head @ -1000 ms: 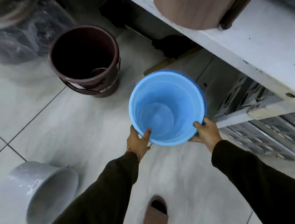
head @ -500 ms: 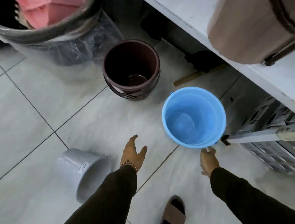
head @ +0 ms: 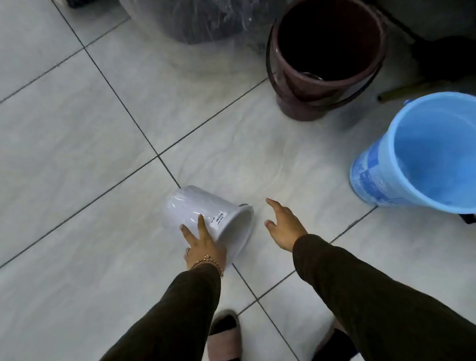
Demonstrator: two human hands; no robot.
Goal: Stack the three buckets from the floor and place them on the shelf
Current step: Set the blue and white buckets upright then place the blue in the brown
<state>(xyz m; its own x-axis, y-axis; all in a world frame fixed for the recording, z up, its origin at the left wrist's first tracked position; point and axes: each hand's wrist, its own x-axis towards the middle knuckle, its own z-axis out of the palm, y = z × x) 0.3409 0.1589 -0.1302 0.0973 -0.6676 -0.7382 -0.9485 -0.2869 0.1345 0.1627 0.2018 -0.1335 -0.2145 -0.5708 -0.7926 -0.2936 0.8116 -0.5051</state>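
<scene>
A small white bucket lies on its side on the tiled floor, mouth toward the lower right. My left hand rests on its side with fingers spread, not closed around it. My right hand hovers open just right of the bucket's mouth, not touching it. A blue bucket stands upright on the floor at the right edge. A dark maroon bucket with a handle stands upright at the upper right. The shelf is out of view.
A large bin wrapped in clear plastic stands at the top centre. Dark items and a stick lie at the top right. My two slippered feet are at the bottom.
The blue bucket was set down on the floor and both hands let go of it. Both hands moved left to the white bucket, and my left hand now touches it. The view swung left.
</scene>
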